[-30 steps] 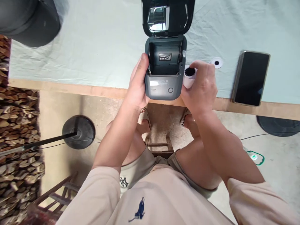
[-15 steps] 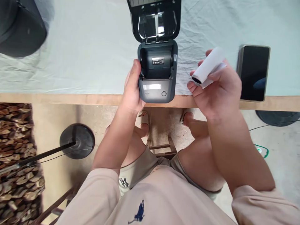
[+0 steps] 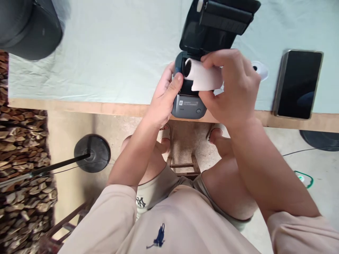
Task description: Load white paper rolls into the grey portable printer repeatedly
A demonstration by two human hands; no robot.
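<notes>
While the left hand (image 3: pixel 164 97) is wrapped around the left side of the little grey label printer (image 3: pixel 188 106), thumb pressed on its top edge, the right hand (image 3: pixel 233 88) has a white paper roll (image 3: pixel 202 76) pinched between thumb and fingers. So both grips are closed on something: left one on the printer body, right one on the roll. The roll is lying sideways right over the printer's open paper bay, hollow core end pointing left, and it looks like it's touching the rim of the bay, though I can't tell if it's actually seated inside. The printer lid (image 3: pixel 217 24) is flipped up and back, tilted away. Printer sits at the near edge of the worktop (image 3: pixel 106 63), which has a pale green cloth over it. Just past the right hand there's a second white roll (image 3: pixel 261 68) lying on the cloth, and further right a dark phone (image 3: pixel 299 83) face up near the edge. Some black round thing (image 3: pixel 29 28) sits in the far left corner.
</notes>
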